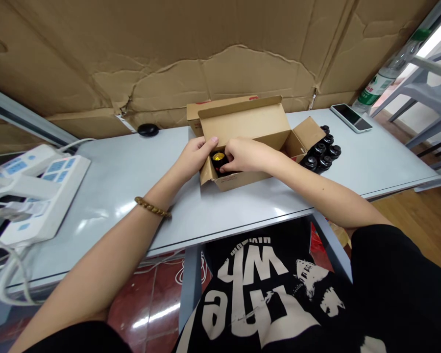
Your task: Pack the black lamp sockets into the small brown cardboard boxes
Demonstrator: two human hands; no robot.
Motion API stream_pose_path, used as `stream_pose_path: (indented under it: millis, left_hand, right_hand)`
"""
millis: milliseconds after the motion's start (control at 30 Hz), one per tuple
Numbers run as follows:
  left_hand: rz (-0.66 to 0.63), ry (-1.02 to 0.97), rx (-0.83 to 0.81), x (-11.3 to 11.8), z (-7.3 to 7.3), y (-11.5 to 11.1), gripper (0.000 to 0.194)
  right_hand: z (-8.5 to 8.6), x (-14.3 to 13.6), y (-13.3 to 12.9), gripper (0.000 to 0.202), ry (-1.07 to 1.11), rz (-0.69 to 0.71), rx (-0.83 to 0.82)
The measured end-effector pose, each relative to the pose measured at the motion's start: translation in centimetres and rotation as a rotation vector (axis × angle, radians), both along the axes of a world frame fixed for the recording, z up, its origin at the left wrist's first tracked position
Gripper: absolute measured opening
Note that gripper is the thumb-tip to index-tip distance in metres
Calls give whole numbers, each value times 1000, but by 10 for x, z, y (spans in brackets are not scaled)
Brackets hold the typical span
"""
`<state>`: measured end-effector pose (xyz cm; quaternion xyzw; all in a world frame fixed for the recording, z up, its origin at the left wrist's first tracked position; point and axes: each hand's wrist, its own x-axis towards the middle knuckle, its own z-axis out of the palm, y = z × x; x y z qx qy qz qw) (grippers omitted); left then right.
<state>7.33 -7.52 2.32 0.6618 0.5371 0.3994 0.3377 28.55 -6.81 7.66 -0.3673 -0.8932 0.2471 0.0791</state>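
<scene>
An open cardboard box [242, 182] stands on the grey table, its lid flap raised at the back. Inside its left end is a black cylindrical part [218, 158] with a gold-coloured threaded inside. My right hand [247, 154] reaches into the box, its fingers closed around the right side of that black part. The box's left rear corner is pinched by my left hand [197, 153], thumb on top. Several glossy black parts [324, 151] stand grouped just right of the box.
Behind the box is another carton [193, 113] against a cardboard wall. A phone [351, 118] and a plastic bottle [378, 88] are at the right rear. A black mouse [147, 130] and power strips [55, 196] with cables lie to the left.
</scene>
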Motion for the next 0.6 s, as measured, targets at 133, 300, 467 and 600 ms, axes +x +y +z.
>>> stream_pose_path:
  millis: [133,300,467,600]
  left_hand:
    - [-1,8,-5,0,0,0,67]
    - [28,-41,-55,-1,-2,1,72]
    - [84,-96,-66,-5,1,4,62]
    - [169,-111,5,-9,3,8,49]
  right_hand:
    - [10,6,-6,31,-53,-49,6]
    - [50,46,-8,41,151,-218,237]
    - [78,117,16,28,356,-652,513]
    - [67,152,44,14,67,-823,384]
